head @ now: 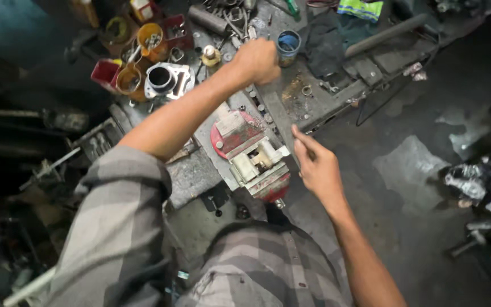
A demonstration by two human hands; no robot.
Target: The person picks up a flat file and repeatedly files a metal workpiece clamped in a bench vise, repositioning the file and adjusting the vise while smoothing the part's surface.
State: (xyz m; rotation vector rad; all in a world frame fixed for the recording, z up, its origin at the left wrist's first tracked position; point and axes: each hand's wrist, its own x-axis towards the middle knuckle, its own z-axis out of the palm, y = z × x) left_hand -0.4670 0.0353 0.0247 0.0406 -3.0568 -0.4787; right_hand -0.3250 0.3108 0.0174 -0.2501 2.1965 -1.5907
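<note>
Hands work over a cluttered metal desk (291, 108) seen from above. The left hand (258, 59) is stretched far across it, curled into a loose fist with its knuckles up, just beside a small blue-rimmed tin (288, 46) at the back of the desk; whether the fingers close on anything cannot be told, since they are turned away. The right hand (315, 165) hangs near the desk's front edge, empty, its fingers relaxed and partly spread, the forefinger pointing toward the desk. Between the two, closer to the right hand, sits a red bench vise (254, 159) with its jaws holding a pale metal part. To the left of the outstretched forearm lie a silver engine cylinder (163, 79) and orange cups (149, 37) filled with small hardware. Loose washers and nuts scatter below the left hand.
</note>
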